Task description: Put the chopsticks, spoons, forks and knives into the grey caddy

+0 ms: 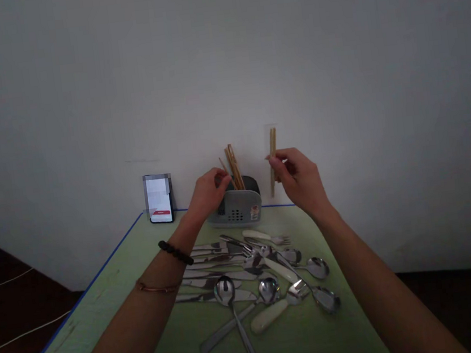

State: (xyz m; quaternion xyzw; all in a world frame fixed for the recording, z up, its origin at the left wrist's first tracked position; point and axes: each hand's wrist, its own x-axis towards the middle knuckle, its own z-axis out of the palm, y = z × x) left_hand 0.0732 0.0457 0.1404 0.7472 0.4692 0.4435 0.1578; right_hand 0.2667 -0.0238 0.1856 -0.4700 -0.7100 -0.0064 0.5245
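Note:
A grey cutlery holder (pixel 243 205) with a dark inner side stands at the back of the table, against the wall. Several wooden chopsticks (pixel 234 162) lean upright in it. My left hand (pixel 210 192) is at the holder's left side, thumb and fingers pinched on a thin chopstick (pixel 222 164) beside the others. To the right of the holder, my right hand (pixel 299 178) is raised and closed around pale chopsticks (pixel 272 138), held nearly upright. In front of the holder lie several spoons (pixel 316 268), forks (pixel 272 314) and table knives (pixel 225 274), some crossing each other.
A phone (pixel 160 199) with a lit screen leans upright on the wall at the back left. The green table (pixel 105 304) has a blue edge and narrows toward the wall (pixel 222 59). Pale cables (pixel 28 333) run across the dark floor at left.

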